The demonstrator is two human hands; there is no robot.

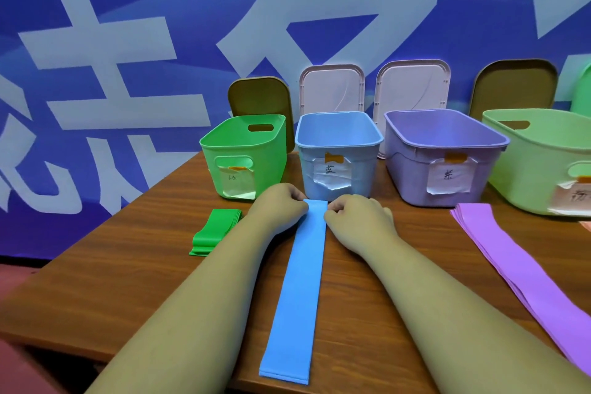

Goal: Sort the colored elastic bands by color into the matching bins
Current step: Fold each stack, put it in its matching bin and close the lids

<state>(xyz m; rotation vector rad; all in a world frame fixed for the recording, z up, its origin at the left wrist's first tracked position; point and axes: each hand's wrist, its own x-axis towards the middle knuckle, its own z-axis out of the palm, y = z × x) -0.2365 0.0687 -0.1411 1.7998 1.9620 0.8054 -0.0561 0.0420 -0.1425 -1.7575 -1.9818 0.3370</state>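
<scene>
Directly before the blue bin [307, 176], a blue band [300, 291] lies flat on the table [128, 265]. Its far end is close to the bin's front wall and its length runs back toward the person. The left hand [281, 205] and right hand [355, 214] flank that far end, each pinching a corner of the band with curled fingers. Left of the blue bin stands a green bin [271, 169], with folded green bands [214, 230] in front of it. Right of the blue bin sits a purple bin [406, 176], with stacked purple bands [518, 269] stretched before it. Farther right is a pale green bin [537, 163]. Lids [332, 89] lean behind the bins.
</scene>
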